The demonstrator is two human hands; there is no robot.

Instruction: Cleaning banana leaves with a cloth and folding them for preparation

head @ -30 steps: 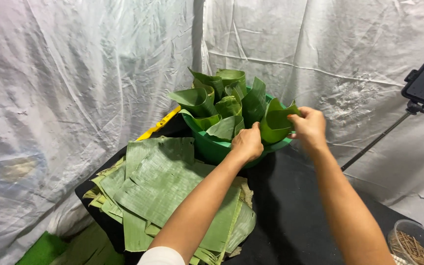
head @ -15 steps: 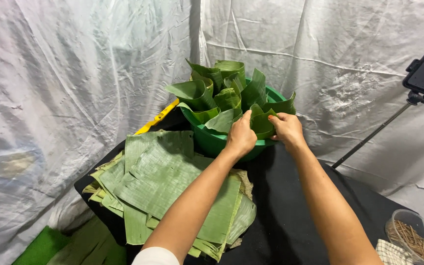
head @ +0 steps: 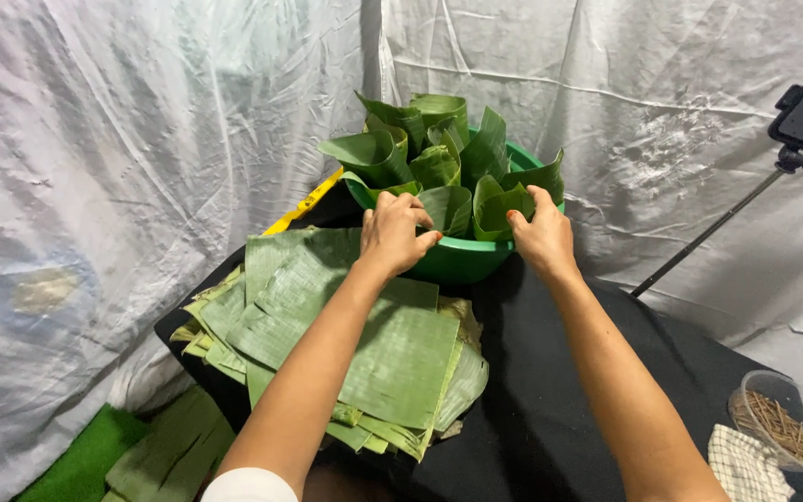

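Both hands [head: 392, 232] outstretched at bowl [head: 462, 265]

Single head-worn view — close, downward and forward over a black table [head: 550, 409].

I see a stack of flat banana leaves [head: 355, 344] on the black table [head: 550, 418] just below the fingers. Well right of them: a clear container of sticks [head: 778, 418], a checked cloth [head: 745, 465], a phone stand [head: 792, 158].

Black table [head: 550, 409], leaf stack [head: 364, 344], green bowl [head: 462, 263], plastic tub [head: 778, 418], cloth [head: 745, 465]
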